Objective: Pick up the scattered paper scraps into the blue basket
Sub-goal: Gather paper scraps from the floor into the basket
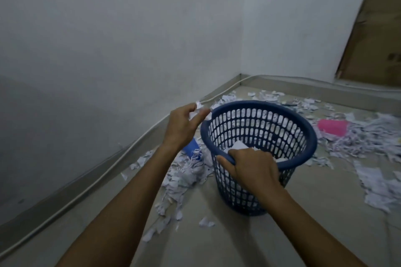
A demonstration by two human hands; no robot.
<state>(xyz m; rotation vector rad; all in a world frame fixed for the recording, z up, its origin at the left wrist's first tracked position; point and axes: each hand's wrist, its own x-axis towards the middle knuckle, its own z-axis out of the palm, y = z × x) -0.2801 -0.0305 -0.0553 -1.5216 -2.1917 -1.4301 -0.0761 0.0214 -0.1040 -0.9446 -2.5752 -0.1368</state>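
Far left: bare wall, and a pale cable (71, 198) running along its foot on the floor (217, 245).

Our left hand (184, 128) is raised just left of the basket rim; its grip is narrow, fingertips pinching a small wad of paper scraps (198, 106). The wad sits above rim height, just outside it. Judgement: the coming move turns on this one relation, as the opening lies to the right of that pinch, so a short carry rightward over the rim and a release should drop it in.

Below the left wrist, a heap of scraps (186, 173) lies against the basket's left side, with a blue object (191, 149) half buried in it.

Centre: blue basket (308, 136), upright on the floor, some paper already inside. Our right hand (251, 169) grips the near rim, fingers curled over it.

Right: more scraps (368, 136) spread well apart, around a pink object (333, 127). Much is still left to gather.
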